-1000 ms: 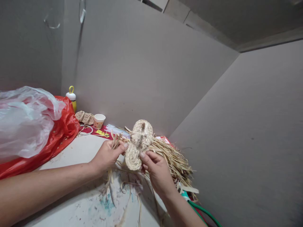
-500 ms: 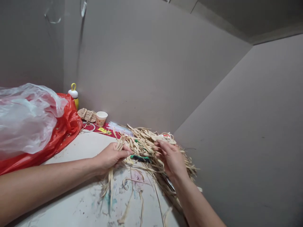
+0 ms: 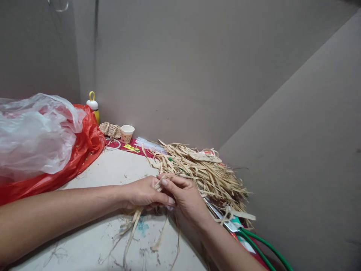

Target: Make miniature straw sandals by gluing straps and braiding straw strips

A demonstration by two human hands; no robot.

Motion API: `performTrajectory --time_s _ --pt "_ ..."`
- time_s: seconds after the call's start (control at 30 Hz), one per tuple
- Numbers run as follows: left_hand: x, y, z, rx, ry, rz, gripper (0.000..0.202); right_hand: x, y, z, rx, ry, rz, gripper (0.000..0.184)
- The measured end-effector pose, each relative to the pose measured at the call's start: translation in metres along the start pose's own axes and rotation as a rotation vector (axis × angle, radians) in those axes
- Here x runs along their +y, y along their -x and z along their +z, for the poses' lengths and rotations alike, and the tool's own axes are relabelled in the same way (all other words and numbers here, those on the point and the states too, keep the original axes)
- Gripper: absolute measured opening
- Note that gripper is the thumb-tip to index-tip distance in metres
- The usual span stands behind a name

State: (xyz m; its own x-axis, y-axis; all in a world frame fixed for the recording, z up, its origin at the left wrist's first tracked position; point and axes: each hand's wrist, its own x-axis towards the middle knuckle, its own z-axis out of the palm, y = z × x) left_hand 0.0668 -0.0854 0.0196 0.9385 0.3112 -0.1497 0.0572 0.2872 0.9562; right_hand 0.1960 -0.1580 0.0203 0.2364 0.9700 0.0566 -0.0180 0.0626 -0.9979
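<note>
My left hand (image 3: 142, 192) has its fingers closed around a small bunch of straw strips (image 3: 136, 217), whose loose tails hang down over the paint-stained tabletop (image 3: 97, 171). My right hand (image 3: 189, 197) meets it, thumb and fingers pinching the upper ends of the same strips. Just beyond my knuckles lies a big heap of dry straw (image 3: 211, 171), and near my right wrist rest the scissors (image 3: 229, 224), their green handles pointing toward me.

At the back, a paper cup (image 3: 128, 134) stands upright, mouth up, with its pale inner wall showing and its bottom hidden from me. A woven straw piece (image 3: 109, 130) is right beside it, and a bottle (image 3: 92, 104) stands behind that with its white lid on. On my left, a cloudy plastic bag (image 3: 36, 137) lies over a red bag (image 3: 95, 130); I can't make out what either holds.
</note>
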Motion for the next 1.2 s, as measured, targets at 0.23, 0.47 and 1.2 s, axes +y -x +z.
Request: performTrajectory --time_s 0.23,0.47,1.2 --pt "0.003 -0.005 -0.009 0.089 0.039 0.050 0.031 0.013 -0.009 -0.008 0.211 -0.062 0.004 0.029" --pt "0.001 -0.012 -0.020 0.289 0.045 0.230 0.037 0.004 -0.021 0.002 0.154 -0.083 0.075 0.028" --pt "-0.012 -0.022 -0.041 0.469 0.083 0.336 0.031 0.032 -0.056 0.038 0.282 -0.263 -0.058 0.031"
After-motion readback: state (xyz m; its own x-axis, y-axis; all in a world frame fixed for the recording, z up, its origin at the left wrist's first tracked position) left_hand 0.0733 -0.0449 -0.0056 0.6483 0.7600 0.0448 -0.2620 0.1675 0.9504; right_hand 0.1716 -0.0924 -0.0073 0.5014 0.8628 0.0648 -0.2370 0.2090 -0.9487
